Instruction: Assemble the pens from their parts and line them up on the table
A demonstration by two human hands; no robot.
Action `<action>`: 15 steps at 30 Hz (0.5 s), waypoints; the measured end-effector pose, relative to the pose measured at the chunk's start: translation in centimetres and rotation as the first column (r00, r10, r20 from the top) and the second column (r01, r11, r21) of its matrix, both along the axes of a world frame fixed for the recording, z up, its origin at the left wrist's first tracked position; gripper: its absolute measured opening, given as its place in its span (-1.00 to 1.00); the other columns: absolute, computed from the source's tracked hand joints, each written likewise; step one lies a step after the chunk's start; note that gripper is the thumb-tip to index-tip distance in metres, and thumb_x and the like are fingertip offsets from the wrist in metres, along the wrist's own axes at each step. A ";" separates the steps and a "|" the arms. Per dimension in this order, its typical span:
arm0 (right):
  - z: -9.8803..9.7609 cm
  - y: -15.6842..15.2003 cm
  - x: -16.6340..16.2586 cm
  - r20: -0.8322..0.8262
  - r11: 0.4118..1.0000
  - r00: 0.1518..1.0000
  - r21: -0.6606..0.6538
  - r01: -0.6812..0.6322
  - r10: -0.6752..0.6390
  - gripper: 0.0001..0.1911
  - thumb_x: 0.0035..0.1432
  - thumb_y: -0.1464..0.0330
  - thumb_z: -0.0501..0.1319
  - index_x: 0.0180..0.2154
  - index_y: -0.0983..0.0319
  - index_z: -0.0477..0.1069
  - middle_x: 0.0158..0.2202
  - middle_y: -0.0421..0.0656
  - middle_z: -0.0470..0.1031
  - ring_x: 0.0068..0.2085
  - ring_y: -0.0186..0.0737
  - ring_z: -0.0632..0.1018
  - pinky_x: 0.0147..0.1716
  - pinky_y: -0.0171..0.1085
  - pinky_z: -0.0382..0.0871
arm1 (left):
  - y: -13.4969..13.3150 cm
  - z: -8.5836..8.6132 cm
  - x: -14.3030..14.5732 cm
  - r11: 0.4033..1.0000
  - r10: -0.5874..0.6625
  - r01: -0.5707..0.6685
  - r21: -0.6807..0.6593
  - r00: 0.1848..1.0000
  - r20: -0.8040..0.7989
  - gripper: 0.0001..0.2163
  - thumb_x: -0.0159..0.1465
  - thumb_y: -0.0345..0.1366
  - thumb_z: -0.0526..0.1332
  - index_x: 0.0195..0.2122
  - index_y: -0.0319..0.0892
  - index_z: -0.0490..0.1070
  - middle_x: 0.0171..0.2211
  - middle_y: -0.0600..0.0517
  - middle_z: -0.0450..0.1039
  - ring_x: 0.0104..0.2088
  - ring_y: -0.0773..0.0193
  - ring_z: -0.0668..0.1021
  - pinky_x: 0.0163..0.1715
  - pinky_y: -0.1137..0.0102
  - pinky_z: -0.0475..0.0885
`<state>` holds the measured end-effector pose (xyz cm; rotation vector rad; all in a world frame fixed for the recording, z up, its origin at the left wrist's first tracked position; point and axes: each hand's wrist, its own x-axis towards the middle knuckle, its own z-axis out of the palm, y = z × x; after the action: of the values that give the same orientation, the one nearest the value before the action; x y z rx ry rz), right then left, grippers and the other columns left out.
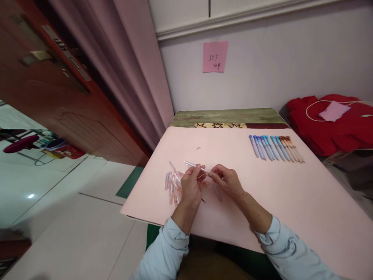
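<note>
A slim, pale pen spans the gap between my two hands above the pink table sheet. The thumb and fingers of my left hand are closed around its middle. At its right end, my right hand pinches it between thumb and fingertips. Under and left of my left hand lies a loose pile of clear and pinkish pen parts, partly covered by that hand. A small dark piece rests on the sheet beyond the pen.
Several finished-looking pens in blue, purple and brown lie in a row at the right back. A red cloth with a white cable is beside the table. At left are a pink curtain and a wooden door.
</note>
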<state>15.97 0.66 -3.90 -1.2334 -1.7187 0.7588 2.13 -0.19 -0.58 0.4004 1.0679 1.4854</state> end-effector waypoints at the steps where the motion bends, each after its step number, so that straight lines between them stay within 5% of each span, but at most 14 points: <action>1: 0.1 0.0 0.0 0.013 1.000 1.000 -0.010 -0.013 0.014 -0.70 0.26 0.11 0.16 -0.39 0.17 0.40 -0.58 -0.26 0.45 -0.55 -0.35 0.40 -0.51 -0.38 0.24 | -0.1 0.1 0.0 1.000 -0.001 0.001 0.001 1.000 -0.004 -0.73 -0.01 -0.22 0.46 -0.41 -0.25 0.46 -0.36 -0.02 0.56 -0.44 0.41 0.52 -0.33 0.44 0.41; 5: 0.4 -0.1 0.1 0.017 0.994 0.995 -0.058 -0.096 0.097 -0.63 0.33 0.17 0.05 -0.49 0.17 0.35 -0.60 -0.26 0.47 -0.55 -0.34 0.44 -0.45 -0.37 0.29 | -0.2 0.0 -0.1 1.000 -0.016 0.016 0.005 1.000 -0.024 -0.74 -0.02 -0.22 0.46 -0.43 -0.25 0.46 -0.38 -0.01 0.57 -0.45 0.42 0.51 -0.33 0.45 0.40; 15: -0.3 0.5 -0.2 -0.301 0.914 0.922 -0.247 -0.322 0.244 -0.54 0.32 0.05 0.03 -0.48 0.21 0.38 -0.65 -0.28 0.39 -0.59 -0.35 0.43 -0.53 -0.37 0.32 | 0.2 -0.2 -0.7 0.999 -0.029 0.037 0.037 0.983 -0.184 -0.74 0.01 -0.20 0.44 -0.40 -0.26 0.48 -0.38 -0.04 0.58 -0.47 0.41 0.49 -0.37 0.47 0.39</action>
<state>15.82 1.15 -4.15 -1.0204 -1.6190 1.3344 1.41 -0.02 -0.82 0.5902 1.1713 1.4633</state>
